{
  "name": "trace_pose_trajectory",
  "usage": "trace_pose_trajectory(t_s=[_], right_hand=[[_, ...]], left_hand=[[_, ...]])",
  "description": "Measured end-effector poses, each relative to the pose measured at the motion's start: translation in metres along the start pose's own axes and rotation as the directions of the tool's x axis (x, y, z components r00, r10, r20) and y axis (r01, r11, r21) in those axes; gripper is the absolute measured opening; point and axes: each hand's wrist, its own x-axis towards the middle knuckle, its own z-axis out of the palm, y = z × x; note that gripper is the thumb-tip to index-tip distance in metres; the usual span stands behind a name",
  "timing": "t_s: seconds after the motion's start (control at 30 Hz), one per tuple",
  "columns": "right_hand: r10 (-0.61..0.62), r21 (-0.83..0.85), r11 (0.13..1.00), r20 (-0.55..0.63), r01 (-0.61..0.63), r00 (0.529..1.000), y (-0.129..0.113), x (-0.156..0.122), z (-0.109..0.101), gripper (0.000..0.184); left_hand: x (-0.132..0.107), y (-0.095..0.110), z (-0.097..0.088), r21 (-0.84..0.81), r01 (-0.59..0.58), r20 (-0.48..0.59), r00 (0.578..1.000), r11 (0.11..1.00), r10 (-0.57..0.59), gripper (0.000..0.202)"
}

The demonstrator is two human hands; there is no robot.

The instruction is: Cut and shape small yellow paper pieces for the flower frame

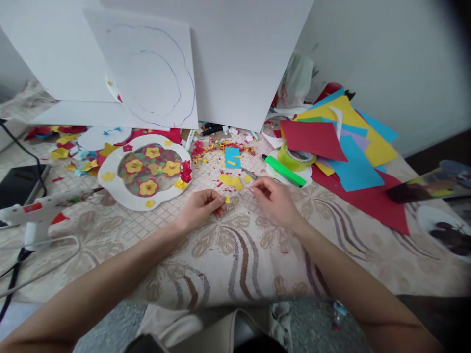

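My left hand (206, 208) pinches a small yellow paper piece (227, 200) between thumb and fingertips, just above the patterned tablecloth. My right hand (272, 198) is a short way to the right, slightly blurred, its fingers curled together; what they hold, if anything, I cannot make out. A thin dark metal point (249, 173), perhaps of scissors, shows just behind those fingers. Between and beyond the hands lie yellow paper scraps (231, 182) and a blue paper piece (233, 158). Left of my left hand rests a white wavy-edged frame (106, 164) with yellow and red paper flowers (148, 188) inside.
A green marker (285, 171) and yellow tape roll (294, 158) lie right, beside coloured paper sheets (358, 166). At left are a hot glue gun (35, 215), its cable, and a dark phone-like slab (22, 184). White boards (239, 63) stand behind, with confetti at their foot.
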Motion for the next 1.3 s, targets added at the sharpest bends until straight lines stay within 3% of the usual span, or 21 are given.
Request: trace_pose_trajectory(t_s=[0.07, 0.13, 0.27, 0.4, 0.47, 0.53, 0.63, 0.7, 0.83, 0.9, 1.1, 1.3], right_hand=[[-0.015, -0.310, 0.951, -0.093, -0.015, 0.996, 0.016, 0.006, -0.015, 0.013], [-0.041, -0.472, 0.882, -0.071, 0.002, 0.997, 0.031, 0.011, -0.025, 0.017], [-0.042, -0.562, 0.827, -0.039, 0.013, 0.998, 0.047, 0.013, -0.029, 0.015], [-0.071, -0.647, 0.760, 0.018, 0.066, 0.997, 0.047, 0.012, -0.026, 0.008], [-0.098, -0.640, 0.765, -0.013, 0.067, 0.995, 0.045, 0.011, -0.027, 0.008], [-0.098, -0.539, 0.841, -0.070, 0.045, 0.993, 0.039, 0.010, -0.028, 0.010], [0.037, -0.156, 0.987, -0.056, -0.046, 0.998, 0.023, 0.006, -0.025, 0.013], [0.098, 0.125, 0.987, 0.066, -0.106, 0.993, 0.010, 0.001, -0.019, 0.016], [0.052, 0.392, 0.908, 0.234, -0.144, 0.971, -0.011, -0.008, -0.004, 0.025], [0.064, 0.451, 0.874, 0.261, -0.180, 0.963, -0.018, -0.011, 0.003, 0.029], [0.247, 0.483, 0.815, 0.209, -0.319, 0.946, -0.024, -0.011, 0.012, 0.036], [0.216, 0.527, 0.798, 0.200, -0.291, 0.955, -0.018, -0.014, 0.018, 0.023]], left_hand=[[0.001, 0.000, -0.002, -0.024, 0.013, -0.009, 1.000, 1.000, -0.013, 0.031], [0.002, 0.000, -0.003, -0.040, 0.023, -0.007, 1.000, 0.999, -0.024, 0.030], [0.003, 0.000, -0.004, -0.073, 0.049, 0.003, 0.999, 0.996, -0.049, 0.029], [0.004, -0.002, -0.004, -0.105, 0.047, -0.023, 0.999, 0.993, -0.050, 0.027], [0.004, -0.003, -0.004, -0.114, 0.038, -0.031, 0.999, 0.993, -0.042, 0.027], [0.004, -0.004, -0.003, -0.131, 0.030, -0.032, 0.999, 0.991, -0.035, 0.027], [0.003, -0.005, -0.003, -0.160, 0.024, -0.033, 0.999, 0.987, -0.029, 0.028], [0.003, -0.006, -0.003, -0.169, 0.019, -0.037, 0.999, 0.985, -0.026, 0.028], [0.006, -0.004, -0.001, -0.204, -0.004, -0.053, 0.999, 0.979, -0.007, 0.026], [0.008, 0.000, 0.001, -0.204, -0.022, -0.051, 0.999, 0.979, 0.012, 0.025], [0.014, 0.020, 0.018, -0.061, -0.056, 0.044, 0.997, 0.997, 0.058, 0.019], [0.013, 0.017, 0.024, -0.006, -0.076, 0.048, 0.996, 0.997, 0.076, 0.017]])
